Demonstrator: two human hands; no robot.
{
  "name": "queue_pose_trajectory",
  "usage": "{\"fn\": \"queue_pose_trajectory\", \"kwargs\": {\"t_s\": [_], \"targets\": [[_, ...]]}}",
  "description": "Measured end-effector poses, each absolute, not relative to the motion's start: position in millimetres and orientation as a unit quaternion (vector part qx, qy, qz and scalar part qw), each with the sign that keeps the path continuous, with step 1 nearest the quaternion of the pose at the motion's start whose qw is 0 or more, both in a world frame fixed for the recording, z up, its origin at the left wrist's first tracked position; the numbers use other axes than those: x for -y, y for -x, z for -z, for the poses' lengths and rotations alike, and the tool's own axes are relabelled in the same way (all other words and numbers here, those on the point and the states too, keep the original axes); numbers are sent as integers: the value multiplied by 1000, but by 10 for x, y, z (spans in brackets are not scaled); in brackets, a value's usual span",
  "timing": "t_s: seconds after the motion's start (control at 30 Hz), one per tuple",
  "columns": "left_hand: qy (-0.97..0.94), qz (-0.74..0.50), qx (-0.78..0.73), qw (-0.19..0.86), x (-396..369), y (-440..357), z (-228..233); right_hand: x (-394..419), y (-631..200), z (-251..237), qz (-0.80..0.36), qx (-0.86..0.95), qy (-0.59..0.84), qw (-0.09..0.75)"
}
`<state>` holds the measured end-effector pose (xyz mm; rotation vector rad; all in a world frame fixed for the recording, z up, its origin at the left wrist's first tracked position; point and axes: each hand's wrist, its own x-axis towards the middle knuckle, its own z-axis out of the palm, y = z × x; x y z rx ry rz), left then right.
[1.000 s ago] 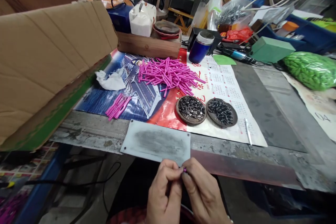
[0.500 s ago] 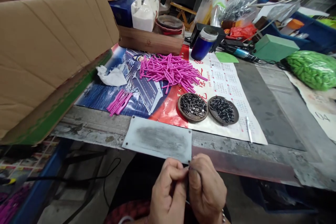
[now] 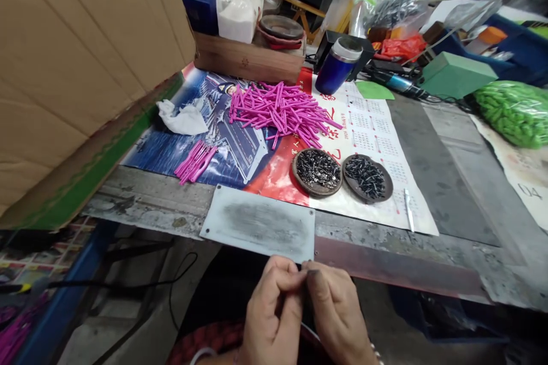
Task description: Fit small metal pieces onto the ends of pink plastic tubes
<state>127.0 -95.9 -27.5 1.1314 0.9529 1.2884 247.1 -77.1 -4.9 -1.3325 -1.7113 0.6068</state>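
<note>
My left hand (image 3: 276, 302) and my right hand (image 3: 336, 308) meet fingertip to fingertip just off the table's front edge. Both are closed in a pinch, and whatever lies between the fingers is too small or hidden to name. Right beyond them is a pale blue-grey plate (image 3: 261, 225) with a dark smudged middle and screws at its corners. Farther back, one round dish (image 3: 317, 193) holds small dark metal parts with ring-like ends. A second dish (image 3: 383, 197) beside it holds dark pin-like pieces. Pink sticks lie in a large heap (image 3: 280, 111) and a smaller bunch (image 3: 194, 162).
A cardboard box (image 3: 94, 45) stands at the left. A blue cup (image 3: 338, 68), a wooden box (image 3: 248, 63) and a green block (image 3: 458, 74) stand at the back. A white pen-like tool (image 3: 409, 211) lies on the calendar sheet (image 3: 398, 177). At right is a bag of green pieces (image 3: 514, 111).
My right hand has turned slightly, its wrist shifting down and to the right, while its fingertips stay against the left ones. The left hand has hardly moved. The view has tilted a little.
</note>
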Motion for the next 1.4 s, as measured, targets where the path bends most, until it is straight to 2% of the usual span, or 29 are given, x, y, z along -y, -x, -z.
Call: {"fn": "queue_pose_trajectory", "kwargs": {"t_s": [0.1, 0.37, 0.53, 0.63, 0.83, 0.97, 1.13, 1.3, 1.4], "targets": [[-488, -542, -400, 556, 962, -1271, 270, 757, -2499, 15, -321, 662, 533, 418], [-483, -558, -407, 538, 929, -1236, 246, 840, -2496, 3, -332, 667, 518, 420], [-487, -563, -409, 527, 915, -1242, 249, 879, -2474, 70, -212, 729, 523, 389], [-483, -555, -411, 538, 920, -1262, 257, 893, -2421, 136, -173, 723, 534, 403], [-499, -547, -401, 539, 955, -1228, 249, 883, -2376, 120, -268, 683, 518, 441], [-505, -545, -387, 546, 979, -1201, 243, 856, -2411, 82, -242, 682, 514, 460], [-470, -543, -394, 574, 998, -1198, 237, 797, -2447, 43, -417, 621, 504, 431], [-455, -536, -388, 596, 983, -1174, 176, 798, -2548, 35, -333, 649, 527, 436], [-446, -494, -396, 632, 959, -1168, 127, 796, -2603, 65, -320, 567, 566, 506]]}}
